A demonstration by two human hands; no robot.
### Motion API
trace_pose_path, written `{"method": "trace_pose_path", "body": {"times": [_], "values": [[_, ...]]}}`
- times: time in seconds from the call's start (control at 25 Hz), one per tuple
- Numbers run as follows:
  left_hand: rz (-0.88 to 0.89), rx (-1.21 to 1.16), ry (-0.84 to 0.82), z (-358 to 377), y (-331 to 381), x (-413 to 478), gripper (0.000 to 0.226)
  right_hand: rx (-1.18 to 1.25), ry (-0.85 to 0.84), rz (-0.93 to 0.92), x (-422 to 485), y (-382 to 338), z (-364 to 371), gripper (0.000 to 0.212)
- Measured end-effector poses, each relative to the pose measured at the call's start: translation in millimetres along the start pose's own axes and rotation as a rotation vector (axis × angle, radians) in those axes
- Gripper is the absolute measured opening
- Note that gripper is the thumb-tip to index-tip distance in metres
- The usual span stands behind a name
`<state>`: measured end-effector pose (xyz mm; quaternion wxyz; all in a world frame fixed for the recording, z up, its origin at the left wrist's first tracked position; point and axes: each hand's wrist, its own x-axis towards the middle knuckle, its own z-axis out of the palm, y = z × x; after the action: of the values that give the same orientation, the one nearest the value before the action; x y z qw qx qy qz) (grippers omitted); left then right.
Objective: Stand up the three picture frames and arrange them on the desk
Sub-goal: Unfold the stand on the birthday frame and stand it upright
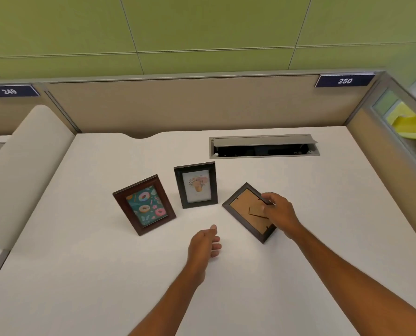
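Note:
Two frames stand upright on the white desk (pixel 105 275): a brown frame with a doughnut picture (pixel 144 205) at the left and a black frame with a flower picture (pixel 196 185) in the middle. A third dark frame (pixel 247 209) lies face down to the right, its cardboard back and folded stand showing. My right hand (pixel 278 212) grips this frame's right edge, thumb on the back. My left hand (pixel 205 243) hovers over the desk in front of the frames, fingers loosely curled, holding nothing.
An open grey cable tray (pixel 264 146) is set into the desk behind the frames. Beige partition walls (pixel 178 105) close the back and right side, with number plates 249 and 250. A rounded beige divider (pixel 20 166) stands at the left.

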<state>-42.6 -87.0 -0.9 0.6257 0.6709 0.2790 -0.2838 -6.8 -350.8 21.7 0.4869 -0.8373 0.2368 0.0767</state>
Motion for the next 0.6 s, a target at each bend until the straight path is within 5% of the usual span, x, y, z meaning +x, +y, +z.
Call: {"method": "trace_pose_path", "body": {"times": [0.36, 0.6], "values": [[-0.086, -0.085, -0.039, 91.4, 16.3, 7.7, 0.049, -0.133, -0.124, 0.049, 24.5, 21.0, -26.1, 0.068], [-0.083, -0.145, 0.013, 114.4, 15.6, 9.5, 0.051, -0.241, -0.138, 0.021, 34.9, 27.9, -22.8, 0.051]]}}
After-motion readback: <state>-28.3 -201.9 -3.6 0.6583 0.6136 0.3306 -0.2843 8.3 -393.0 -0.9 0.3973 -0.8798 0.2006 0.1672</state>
